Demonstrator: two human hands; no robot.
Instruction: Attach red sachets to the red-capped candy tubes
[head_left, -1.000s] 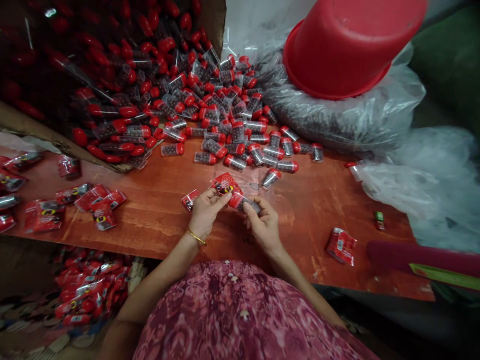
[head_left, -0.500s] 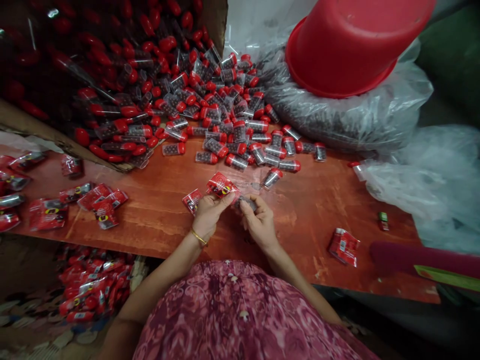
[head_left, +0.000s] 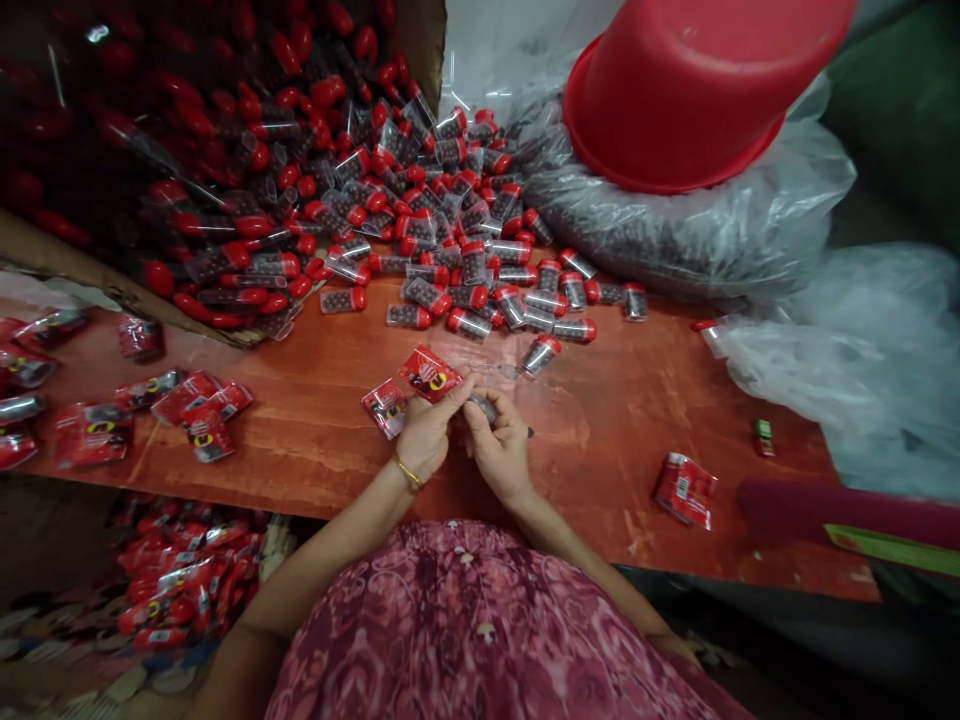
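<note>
My left hand [head_left: 429, 430], with a gold bracelet at the wrist, pinches a red printed packet [head_left: 429, 374] by its right edge. Fingers curled, my right hand [head_left: 499, 445] touches the left one and grips a small clear and dark item [head_left: 482, 405], mostly hidden by the fingers. Just left of my left hand, a second red packet [head_left: 385, 407] lies on the table. Beyond both hands, a clear tube with a red cap and dark beads [head_left: 541, 354] rests near a large pile of similar tubes [head_left: 427, 294].
A cardboard box [head_left: 75, 258] of tubes stands at the back left. Several red packets [head_left: 206, 430] lie at left, one [head_left: 686, 489] at right. A red bucket [head_left: 690, 100] sits on a plastic bag [head_left: 660, 245]. More packets [head_left: 184, 570] are below the table [head_left: 585, 480].
The packet in my left hand has shifted slightly left and turned. My right hand has moved a little left, closer against the left hand.
</note>
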